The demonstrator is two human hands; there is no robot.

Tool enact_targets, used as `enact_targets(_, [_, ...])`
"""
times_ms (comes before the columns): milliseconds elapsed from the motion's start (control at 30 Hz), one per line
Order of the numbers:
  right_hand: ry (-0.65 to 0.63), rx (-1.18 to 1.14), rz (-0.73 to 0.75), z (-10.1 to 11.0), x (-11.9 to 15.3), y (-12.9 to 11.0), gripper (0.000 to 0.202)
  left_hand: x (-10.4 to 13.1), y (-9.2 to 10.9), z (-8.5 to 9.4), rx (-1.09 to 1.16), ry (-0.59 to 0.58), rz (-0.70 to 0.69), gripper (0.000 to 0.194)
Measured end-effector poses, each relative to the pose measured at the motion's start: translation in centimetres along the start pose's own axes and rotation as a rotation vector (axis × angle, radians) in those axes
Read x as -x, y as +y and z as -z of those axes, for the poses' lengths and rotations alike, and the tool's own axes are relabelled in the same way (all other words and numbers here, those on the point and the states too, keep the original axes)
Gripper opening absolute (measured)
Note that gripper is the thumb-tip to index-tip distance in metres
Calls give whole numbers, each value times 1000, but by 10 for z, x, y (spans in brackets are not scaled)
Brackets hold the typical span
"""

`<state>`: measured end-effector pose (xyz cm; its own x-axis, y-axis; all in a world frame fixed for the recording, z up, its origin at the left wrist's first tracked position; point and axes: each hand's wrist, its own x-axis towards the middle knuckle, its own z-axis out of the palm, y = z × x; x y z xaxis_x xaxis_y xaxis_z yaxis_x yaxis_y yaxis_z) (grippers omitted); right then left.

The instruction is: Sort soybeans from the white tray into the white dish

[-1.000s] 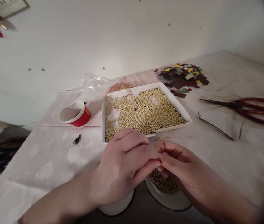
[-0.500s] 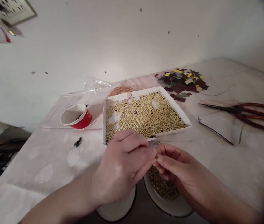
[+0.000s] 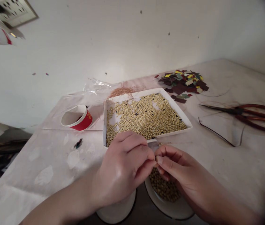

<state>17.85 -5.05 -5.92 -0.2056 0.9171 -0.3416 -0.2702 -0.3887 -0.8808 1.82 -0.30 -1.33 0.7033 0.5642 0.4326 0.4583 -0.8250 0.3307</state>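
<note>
My left hand (image 3: 125,165) is closed in a pinch, its thumb and forefinger meeting the fingertips of my right hand (image 3: 178,165). My right thumb and forefinger are also pinched together. What sits between the fingertips is too small to make out. Below my right hand is a white dark-rimmed bowl (image 3: 181,211) with small brownish-green beads or seeds (image 3: 166,187) in it. Another pale bowl (image 3: 117,211) is partly hidden under my left hand. Just beyond my hands, a white tray (image 3: 188,122) holds many small pale-yellow bead-like balls (image 3: 146,115) and a few dark ones.
A red and white paper cup (image 3: 82,120) stands left of the tray. Behind it lie clear plastic (image 3: 96,87) and a coil of copper-coloured strands (image 3: 123,91). To the right are coloured scraps (image 3: 181,84), scissors (image 3: 245,112) and a bent dark strip (image 3: 219,134).
My left fingertips have shifted slightly, and the gap between its thumb and forefinger shows more. My right hand stays nearly still. Nothing on the table has moved.
</note>
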Motion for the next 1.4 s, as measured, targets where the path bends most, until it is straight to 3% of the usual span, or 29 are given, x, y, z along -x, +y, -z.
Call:
enact_targets(300, [33, -74, 18, 1, -2, 2, 14, -1, 5, 1, 8, -9, -56, 7])
enact_targets(500, [77, -178, 19, 4, -4, -1, 20, -2, 6, -3, 27, -254, -180, 17])
enact_targets(567, [95, -164, 20, 4, -4, -2, 20, -1, 4, -6, 0, -274, -182, 21])
enact_targets(767, [106, -151, 26, 2, -3, -3, 20, -3, -6, -2, 77, -203, -166, 34])
enact_targets(933, [105, -182, 15, 1, -5, -3, 19, -4, -7, 4, 206, -74, -52, 25])
enact_targets(1200, [136, -222, -11, 0, -4, -4, 19, 6, -5, -5, -19, 299, -170, 25])
enact_targets(1400, [136, -203, -34, -1, -4, -4, 21, 6, -1, 0, -71, 336, -191, 21])
